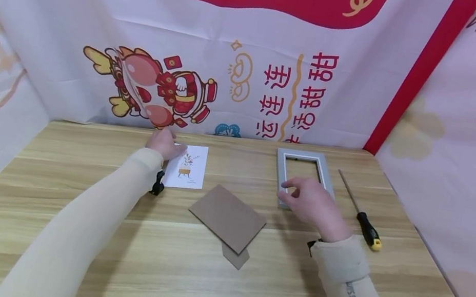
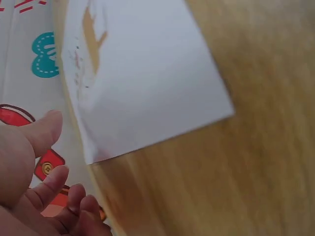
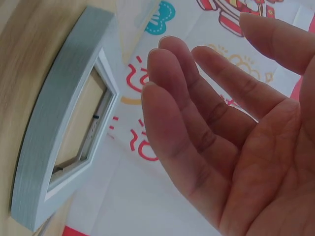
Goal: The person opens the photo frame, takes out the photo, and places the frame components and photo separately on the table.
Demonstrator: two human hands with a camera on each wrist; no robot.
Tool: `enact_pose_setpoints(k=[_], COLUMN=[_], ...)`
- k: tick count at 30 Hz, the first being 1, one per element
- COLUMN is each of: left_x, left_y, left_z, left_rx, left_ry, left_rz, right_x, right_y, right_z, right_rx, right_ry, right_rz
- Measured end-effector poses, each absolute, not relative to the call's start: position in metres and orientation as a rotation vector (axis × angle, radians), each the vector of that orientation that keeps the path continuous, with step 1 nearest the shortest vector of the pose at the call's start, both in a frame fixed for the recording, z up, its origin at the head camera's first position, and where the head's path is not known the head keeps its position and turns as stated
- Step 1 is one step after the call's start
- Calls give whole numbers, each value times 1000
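My left hand [image 1: 163, 144] is at the upper left corner of a white card [image 1: 186, 179] printed with a potted plant. In the left wrist view the thumb and fingers of the left hand [image 2: 39, 182] are loosely bent beside the card [image 2: 162, 83], with nothing between them. A grey-green picture frame [image 1: 281, 167] with a white inner edge lies face up at the back right. Over its near side is my right hand [image 1: 312, 204]. The right wrist view shows that hand's [image 3: 221, 118] fingers spread and loosely bent, apart from the frame [image 3: 47, 118] and holding nothing.
A brown backing board [image 1: 227, 217] with a stand flap [image 1: 235, 258] beneath it lies between the arms. Right of the frame lies a screwdriver [image 1: 364, 225] with a black and yellow handle. A printed cloth [image 1: 256, 32] hangs along the table's back edge.
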State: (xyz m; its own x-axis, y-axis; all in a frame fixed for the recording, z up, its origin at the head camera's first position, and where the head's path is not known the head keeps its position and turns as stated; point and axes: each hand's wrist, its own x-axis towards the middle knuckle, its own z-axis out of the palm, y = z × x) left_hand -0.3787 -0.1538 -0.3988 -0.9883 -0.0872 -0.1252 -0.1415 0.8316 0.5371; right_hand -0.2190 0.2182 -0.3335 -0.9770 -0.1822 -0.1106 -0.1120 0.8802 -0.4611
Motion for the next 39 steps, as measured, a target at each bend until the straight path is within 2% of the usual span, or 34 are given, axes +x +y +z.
enact_pose_setpoints(k=[5, 10, 18, 24, 32, 39], left_x=[-373, -353, -299, -256, -191, -153], left_y=[-156, -162, -170, -181, -182, -171], left_z=[-390, -379, -359, -350, -356, -361], left_rx=[-109, 90, 379, 457, 647, 831], left_ry=[2948, 2977, 3012, 3032, 3140, 3180], left_rz=[892, 888, 784, 761, 522, 468], right_x=[-216, -209, -194, -185, -176, -166], right_y=[203, 182, 160, 141, 107, 86], right_z=[-341, -348, -353, -364, -371, -377], right_rx=[-292, -340, -461, -599, -750, -808], right_ry=[2901, 2894, 2946, 2997, 3112, 3112], right_rz=[-636, -564, -458, -352, -134, -20])
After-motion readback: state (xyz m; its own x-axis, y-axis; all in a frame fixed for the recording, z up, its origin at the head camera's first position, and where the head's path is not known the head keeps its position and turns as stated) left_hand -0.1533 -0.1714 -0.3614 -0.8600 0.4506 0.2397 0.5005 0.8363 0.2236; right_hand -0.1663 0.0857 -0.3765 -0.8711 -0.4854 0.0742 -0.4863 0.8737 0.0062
